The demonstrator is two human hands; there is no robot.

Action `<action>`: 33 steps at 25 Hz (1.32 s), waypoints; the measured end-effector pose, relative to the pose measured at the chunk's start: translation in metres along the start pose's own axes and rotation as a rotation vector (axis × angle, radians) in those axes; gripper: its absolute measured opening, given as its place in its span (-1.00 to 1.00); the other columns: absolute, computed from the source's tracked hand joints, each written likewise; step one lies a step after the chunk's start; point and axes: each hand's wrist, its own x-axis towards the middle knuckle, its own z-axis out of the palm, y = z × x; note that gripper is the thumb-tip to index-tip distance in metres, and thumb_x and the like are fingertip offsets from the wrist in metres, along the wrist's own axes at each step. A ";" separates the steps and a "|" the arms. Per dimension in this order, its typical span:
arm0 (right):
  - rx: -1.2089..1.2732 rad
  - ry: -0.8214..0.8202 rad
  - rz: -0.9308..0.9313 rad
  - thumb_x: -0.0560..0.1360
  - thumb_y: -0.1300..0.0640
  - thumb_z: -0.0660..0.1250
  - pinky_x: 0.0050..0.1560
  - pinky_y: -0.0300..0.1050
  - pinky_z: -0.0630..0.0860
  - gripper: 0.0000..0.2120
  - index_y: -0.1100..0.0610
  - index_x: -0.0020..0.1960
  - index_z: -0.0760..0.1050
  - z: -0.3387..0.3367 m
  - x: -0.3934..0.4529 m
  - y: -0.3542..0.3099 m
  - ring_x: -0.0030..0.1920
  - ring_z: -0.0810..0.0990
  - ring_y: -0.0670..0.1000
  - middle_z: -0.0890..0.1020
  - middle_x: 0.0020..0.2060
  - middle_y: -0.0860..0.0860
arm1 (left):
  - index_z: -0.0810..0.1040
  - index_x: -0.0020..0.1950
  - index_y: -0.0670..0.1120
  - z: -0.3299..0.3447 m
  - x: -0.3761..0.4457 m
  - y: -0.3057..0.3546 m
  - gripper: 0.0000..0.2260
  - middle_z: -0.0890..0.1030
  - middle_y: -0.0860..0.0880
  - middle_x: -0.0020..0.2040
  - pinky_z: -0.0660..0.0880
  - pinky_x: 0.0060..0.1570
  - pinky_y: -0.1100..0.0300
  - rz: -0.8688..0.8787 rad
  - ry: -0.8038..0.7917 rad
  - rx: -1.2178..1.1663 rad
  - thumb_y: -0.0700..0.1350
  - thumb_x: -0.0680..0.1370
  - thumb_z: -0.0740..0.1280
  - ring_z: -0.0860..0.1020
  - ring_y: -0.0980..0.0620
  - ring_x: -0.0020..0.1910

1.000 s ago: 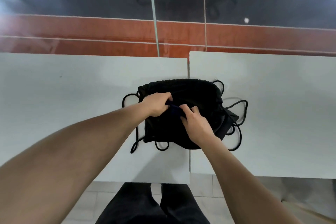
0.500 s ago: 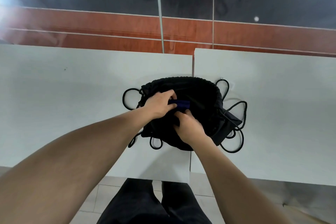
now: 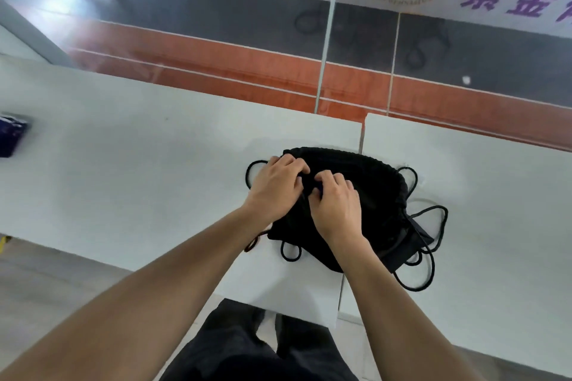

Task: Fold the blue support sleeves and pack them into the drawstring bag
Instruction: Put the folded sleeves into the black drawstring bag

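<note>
Both hands (image 3: pixel 306 195) crowd the mouth of the black drawstring bag (image 3: pixel 371 195), closing off access there. Loose cords (image 3: pixel 433 244) loop across the worktop (image 3: pixel 139 179) on the bag's right and near sides. Bare worktop lies open to the left, up to a dark blue item (image 3: pixel 10 138) at the far-left edge.

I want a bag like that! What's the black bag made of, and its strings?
The black bag looks like soft, matte woven fabric: it slumps and gathers into puckers at its mouth. Its strings look like round braided cord, curling in loose loops on the table.
</note>
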 end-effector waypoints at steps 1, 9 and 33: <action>0.010 0.007 -0.036 0.59 0.10 0.25 0.08 0.06 0.47 -0.74 0.08 0.26 0.49 -0.001 0.006 -0.014 0.07 0.53 0.13 0.59 0.09 0.06 | 0.56 0.21 -0.01 -0.013 -0.010 -0.008 -0.78 0.57 0.03 0.16 0.45 0.13 0.07 -0.020 0.039 -0.020 -0.17 0.60 0.24 0.46 -0.05 0.15; 0.020 -0.142 -0.283 0.59 0.11 0.21 0.21 0.02 0.44 -0.66 0.03 0.36 0.41 0.028 0.004 -0.169 0.20 0.48 0.09 0.54 0.22 0.03 | 0.58 0.10 0.02 -0.118 -0.104 -0.116 -0.84 0.60 0.07 0.03 0.51 0.07 0.06 -0.279 0.222 -0.155 -0.12 0.60 0.24 0.55 0.00 0.06; 0.090 -0.359 -0.463 0.60 0.11 0.24 0.17 0.07 0.49 -0.66 0.06 0.36 0.41 0.275 -0.007 -0.593 0.11 0.55 0.08 0.57 0.18 0.06 | 0.58 0.15 -0.01 -0.313 -0.253 -0.524 -0.81 0.63 0.07 0.06 0.50 -0.01 0.15 -0.608 0.332 -0.204 -0.12 0.61 0.23 0.56 0.04 0.03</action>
